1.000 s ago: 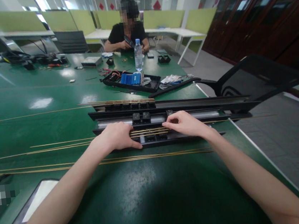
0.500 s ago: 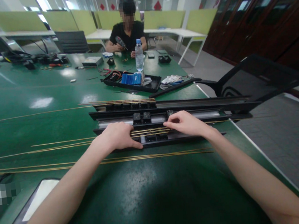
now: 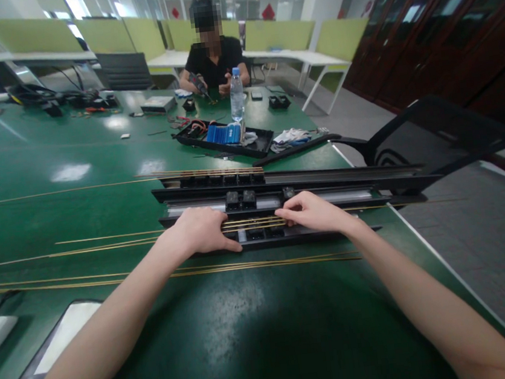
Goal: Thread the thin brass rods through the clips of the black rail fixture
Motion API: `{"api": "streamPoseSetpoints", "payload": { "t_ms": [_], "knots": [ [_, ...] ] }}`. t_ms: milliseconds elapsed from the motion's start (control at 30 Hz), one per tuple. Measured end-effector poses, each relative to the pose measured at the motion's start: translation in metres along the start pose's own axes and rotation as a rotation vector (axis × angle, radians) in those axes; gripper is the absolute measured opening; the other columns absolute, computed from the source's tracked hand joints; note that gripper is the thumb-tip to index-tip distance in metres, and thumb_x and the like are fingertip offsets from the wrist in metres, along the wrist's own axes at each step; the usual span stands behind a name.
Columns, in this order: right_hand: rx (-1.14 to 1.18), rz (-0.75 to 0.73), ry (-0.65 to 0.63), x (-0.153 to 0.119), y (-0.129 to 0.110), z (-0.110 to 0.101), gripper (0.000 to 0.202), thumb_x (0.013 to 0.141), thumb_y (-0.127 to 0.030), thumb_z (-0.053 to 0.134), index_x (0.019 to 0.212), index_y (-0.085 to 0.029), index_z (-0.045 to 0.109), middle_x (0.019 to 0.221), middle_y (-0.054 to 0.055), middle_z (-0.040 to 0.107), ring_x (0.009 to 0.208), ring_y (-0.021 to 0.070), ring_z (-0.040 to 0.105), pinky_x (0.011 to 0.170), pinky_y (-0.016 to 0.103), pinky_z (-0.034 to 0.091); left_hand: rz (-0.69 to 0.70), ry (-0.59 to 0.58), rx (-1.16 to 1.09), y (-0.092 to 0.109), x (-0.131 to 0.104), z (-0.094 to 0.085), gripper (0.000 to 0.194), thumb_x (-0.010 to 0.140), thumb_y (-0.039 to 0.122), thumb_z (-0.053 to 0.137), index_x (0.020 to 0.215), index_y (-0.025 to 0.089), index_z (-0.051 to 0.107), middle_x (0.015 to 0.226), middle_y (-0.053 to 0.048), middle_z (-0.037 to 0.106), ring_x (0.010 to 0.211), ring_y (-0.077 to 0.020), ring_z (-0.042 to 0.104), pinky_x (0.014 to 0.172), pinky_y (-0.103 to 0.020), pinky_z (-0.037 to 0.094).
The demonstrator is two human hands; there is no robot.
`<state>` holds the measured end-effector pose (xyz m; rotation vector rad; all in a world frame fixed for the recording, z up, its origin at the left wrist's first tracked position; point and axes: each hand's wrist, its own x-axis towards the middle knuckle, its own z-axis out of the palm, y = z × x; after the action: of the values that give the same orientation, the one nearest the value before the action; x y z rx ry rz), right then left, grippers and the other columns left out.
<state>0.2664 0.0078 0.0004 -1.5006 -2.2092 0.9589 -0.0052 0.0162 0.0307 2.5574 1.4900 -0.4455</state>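
Several thin brass rods [image 3: 256, 223] lie lengthwise over the nearest black rail [image 3: 295, 240], which has black blocks [image 3: 264, 234] in it. My left hand [image 3: 202, 228] rests on the rail's left part, thumb apart from the fingers along the near edge; its other fingertips are hidden behind the hand. My right hand [image 3: 305, 211] is closed in a pinch at the rods, right of the blocks. Behind the hands lies a second black rail [image 3: 182, 211] with black blocks [image 3: 240, 200], and beyond it another rail [image 3: 324, 175] topped with rods.
More brass rods [image 3: 265, 264] lie on the green table [image 3: 113, 211] in front of the rails. Beyond are a black tray [image 3: 263, 142], gloves [image 3: 291, 137] and a water bottle [image 3: 236, 97]. A person [image 3: 214, 60] sits opposite. A chair [image 3: 446, 125] stands at the right.
The person opposite has lowered the tool toward the table and opened the other hand. My right hand has shifted very slightly; my left hand stays in place.
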Motion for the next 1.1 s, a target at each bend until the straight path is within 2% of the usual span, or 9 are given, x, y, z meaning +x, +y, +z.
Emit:
{"api": "streamPoseSetpoints", "payload": {
  "t_ms": [500,1100],
  "knots": [
    [0.029,0.013,-0.023,-0.003,-0.004,-0.006,0.047,0.083,-0.058,0.054,0.067,-0.015,0.067,0.061,0.001,0.062,0.058,0.0126,0.051,0.056,0.025,0.035,-0.001,0.001,0.009,-0.001,0.003,0.002,0.083,0.060,0.088,0.046,0.106,0.022,0.068,0.103,-0.012,0.073,0.090,-0.0309,0.068,0.075,-0.037,0.050],
    [0.018,0.044,-0.133,-0.006,0.003,-0.023,0.053,0.080,-0.065,0.055,0.069,-0.014,0.068,0.061,0.002,0.062,0.057,0.0120,0.048,0.055,0.026,0.032,-0.008,-0.006,-0.008,0.000,0.005,0.003,0.082,0.059,0.086,0.048,0.105,0.022,0.069,0.102,-0.012,0.073,0.090,-0.0309,0.067,0.076,-0.038,0.049]
  ]
}}
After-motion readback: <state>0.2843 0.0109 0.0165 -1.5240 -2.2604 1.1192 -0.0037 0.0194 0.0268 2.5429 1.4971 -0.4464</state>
